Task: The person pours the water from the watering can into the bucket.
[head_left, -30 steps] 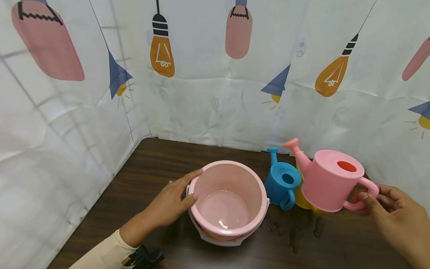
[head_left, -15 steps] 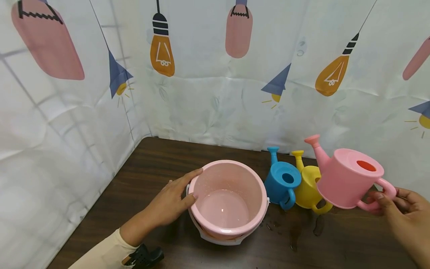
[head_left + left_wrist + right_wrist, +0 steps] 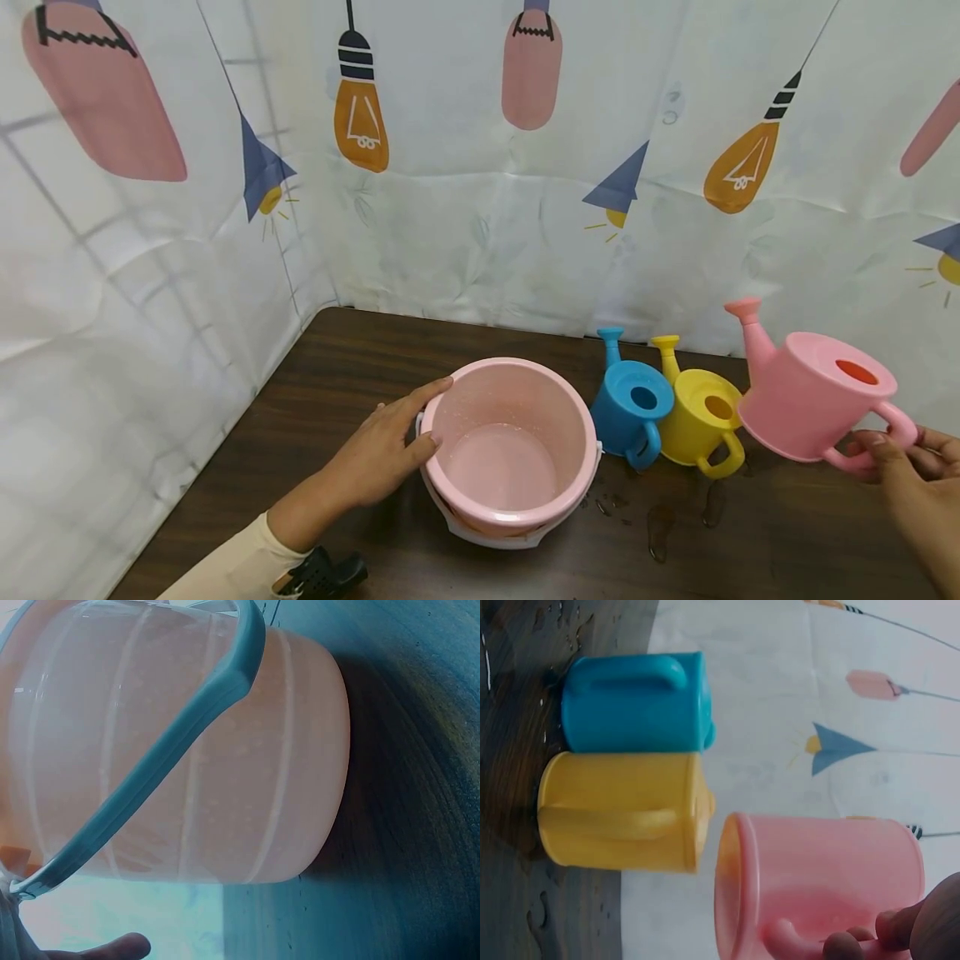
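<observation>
A pink bucket [image 3: 502,471] stands upright on the table, its white handle [image 3: 491,542] hanging down at the front. What looks like shallow water lies inside it. My left hand [image 3: 378,450] rests on the bucket's left rim with fingers and thumb fairly straight; some fingers are hidden. In the air at the right, my right hand [image 3: 911,475] grips a pink watering can [image 3: 813,400] by its handle, spout pointing up and left. To its left stand a yellow watering can [image 3: 697,425] and a blue watering can [image 3: 630,412], close together.
The dark wood table [image 3: 330,375] carries water puddles [image 3: 660,529] in front of the small cans. A printed curtain [image 3: 465,242] hangs behind and along the left side. A black strap device [image 3: 322,573] sits by the left wrist.
My right hand has carried the pink watering can to the right, uncovering the yellow one behind it. The left hand and the bucket have stayed put.
</observation>
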`<state>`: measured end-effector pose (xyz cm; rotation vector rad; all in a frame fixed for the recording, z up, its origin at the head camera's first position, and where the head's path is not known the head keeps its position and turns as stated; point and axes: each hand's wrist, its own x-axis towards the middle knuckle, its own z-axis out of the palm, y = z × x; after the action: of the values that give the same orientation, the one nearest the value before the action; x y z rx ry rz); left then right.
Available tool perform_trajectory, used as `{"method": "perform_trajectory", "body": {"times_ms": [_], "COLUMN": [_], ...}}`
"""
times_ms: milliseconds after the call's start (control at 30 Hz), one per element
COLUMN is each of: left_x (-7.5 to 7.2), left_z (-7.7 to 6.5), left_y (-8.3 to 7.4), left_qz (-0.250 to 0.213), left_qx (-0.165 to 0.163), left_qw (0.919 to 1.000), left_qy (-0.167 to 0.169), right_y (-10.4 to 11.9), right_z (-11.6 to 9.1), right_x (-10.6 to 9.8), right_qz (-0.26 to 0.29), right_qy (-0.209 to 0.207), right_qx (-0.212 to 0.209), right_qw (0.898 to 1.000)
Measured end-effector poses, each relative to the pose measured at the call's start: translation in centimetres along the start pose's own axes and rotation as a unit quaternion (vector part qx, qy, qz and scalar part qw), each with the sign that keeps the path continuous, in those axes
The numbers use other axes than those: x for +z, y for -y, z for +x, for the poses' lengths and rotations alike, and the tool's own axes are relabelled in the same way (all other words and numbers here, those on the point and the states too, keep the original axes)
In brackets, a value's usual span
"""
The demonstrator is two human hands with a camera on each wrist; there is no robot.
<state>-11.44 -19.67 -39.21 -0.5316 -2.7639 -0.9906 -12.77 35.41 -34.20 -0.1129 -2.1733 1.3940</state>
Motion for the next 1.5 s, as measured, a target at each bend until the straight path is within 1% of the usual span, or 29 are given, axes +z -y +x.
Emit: {"method": "perform_trajectory", "body": {"times_ms": [67,167,267,333,600,667,733,800,867,933,967,1033,1133,1200,1300,1367,1500], "left_x": [0.0,-0.1,0.0,0.0,0.0,0.0,-0.1,0.0,0.0,0.0,0.0,0.0,0.0,0.0,-0.1,-0.1,0.0], "left_z": [0.0,-0.1,-0.1,-0.2,-0.3,-0.2,-0.2,-0.2,-0.1,-0.1,-0.1,-0.1,-0.1,-0.1,-0.1,-0.1,-0.1], "left_y": [0.0,-0.1,-0.1,-0.1,-0.2,-0.2,-0.2,-0.2,-0.1,-0.1,0.0,0.0,0.0,0.0,-0.1,-0.1,-0.1], "left_qz": [0.000,-0.002,-0.002,-0.003,-0.001,0.000,0.001,0.001,0.000,0.000,-0.001,-0.001,-0.001,-0.002,-0.002,-0.002,-0.003], "left_qx": [-0.001,-0.003,-0.002,-0.001,-0.004,-0.005,-0.006,-0.006,-0.008,-0.008,-0.008,-0.007,-0.006,-0.006,-0.006,-0.006,-0.006], "left_qw": [1.0000,1.0000,1.0000,1.0000,1.0000,1.0000,1.0000,1.0000,1.0000,1.0000,1.0000,1.0000,1.0000,1.0000,1.0000,1.0000,1.0000], "left_qy": [-0.001,-0.001,-0.001,-0.001,0.000,0.001,0.001,0.001,0.003,0.002,0.001,0.001,0.000,0.001,0.001,0.001,0.002], "right_y": [-0.1,-0.4,-0.8,-1.1,-2.6,-3.2,-3.6,-3.7,-3.7,-3.6,-3.6,-3.8,-4.3,-4.7,-5.1,-5.3,-5.8], "right_z": [0.2,0.4,0.5,0.8,1.7,1.9,2.0,2.0,1.9,1.8,1.7,1.6,1.4,1.2,1.2,1.1,0.9], "right_x": [-0.1,-0.3,-0.7,-0.8,-0.8,-0.7,-0.6,-0.5,-0.4,-0.2,-0.1,0.0,0.4,0.7,1.0,1.3,1.6], "right_qz": [-0.014,-0.051,-0.056,-0.053,-0.041,-0.044,-0.057,-0.095,-0.143,-0.193,-0.214,-0.238,-0.250,-0.250,-0.260,-0.269,-0.264], "right_qy": [-0.001,0.003,0.010,0.012,0.028,0.033,0.035,0.037,0.036,0.031,0.032,0.026,0.020,0.023,0.030,0.038,0.054], "right_qx": [0.004,0.034,0.068,0.075,0.076,0.067,0.063,0.074,0.093,0.110,0.112,0.111,0.099,0.100,0.111,0.126,0.155], "right_qw": [1.000,0.998,0.996,0.996,0.996,0.996,0.996,0.992,0.985,0.975,0.970,0.965,0.963,0.963,0.959,0.954,0.950]}}
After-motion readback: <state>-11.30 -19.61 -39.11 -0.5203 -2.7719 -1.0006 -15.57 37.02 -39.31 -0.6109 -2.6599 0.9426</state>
